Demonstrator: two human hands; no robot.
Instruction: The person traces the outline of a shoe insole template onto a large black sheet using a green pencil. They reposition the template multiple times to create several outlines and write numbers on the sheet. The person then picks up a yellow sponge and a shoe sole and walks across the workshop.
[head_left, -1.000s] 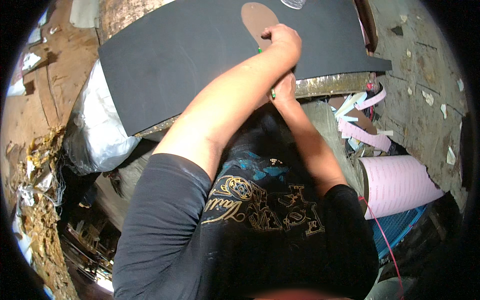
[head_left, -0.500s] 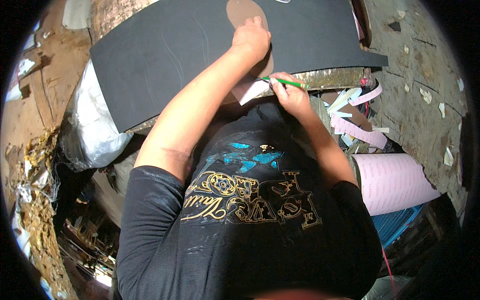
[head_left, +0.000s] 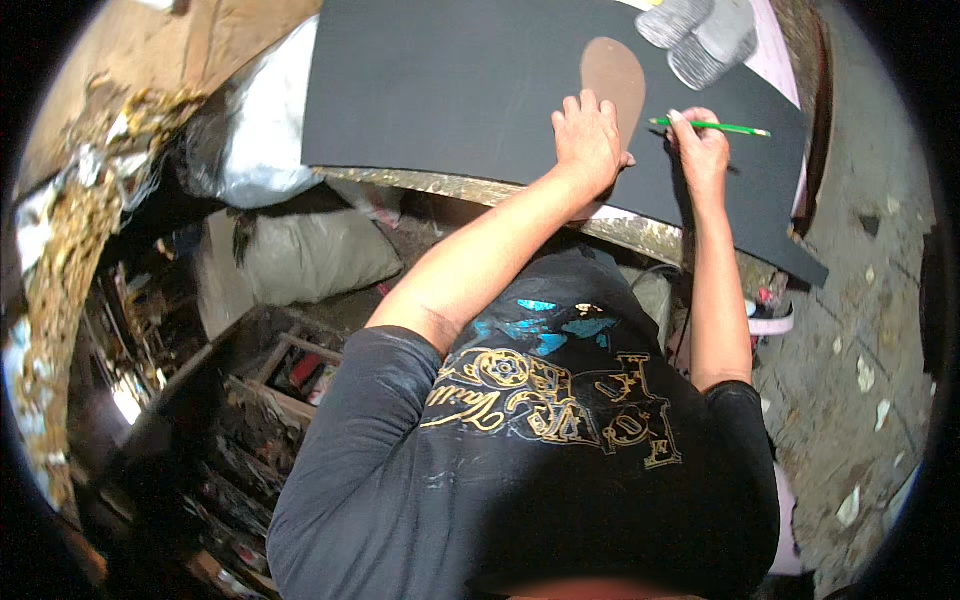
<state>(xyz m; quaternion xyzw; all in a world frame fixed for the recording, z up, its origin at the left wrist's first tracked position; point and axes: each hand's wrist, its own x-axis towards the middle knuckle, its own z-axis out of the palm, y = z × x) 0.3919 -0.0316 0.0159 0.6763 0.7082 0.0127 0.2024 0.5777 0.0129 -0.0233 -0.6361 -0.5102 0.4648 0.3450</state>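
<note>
A brown sole-shaped template [head_left: 613, 75] lies flat on a large black sheet [head_left: 430, 90]. My left hand [head_left: 588, 140] rests over the template's near end, fingers spread and pressing on it, with that end hidden beneath the palm. To the right, my right hand [head_left: 700, 145] pinches a green pencil [head_left: 735, 128] between thumb and fingers. The pencil's point is directed left toward the template and stands a little apart from its edge.
Grey mottled, rounded pieces [head_left: 700, 38] lie at the sheet's far right. The worn table edge [head_left: 640, 235] shows below the sheet. White plastic [head_left: 265, 130] hangs at the left, above a pale stuffed sack [head_left: 315, 255]. Scraps litter the floor [head_left: 870, 300] at the right.
The pencil has moved from the template's near end to its right side, over the black sheet. My left hand stays on the template. The whole view has shifted and turned.
</note>
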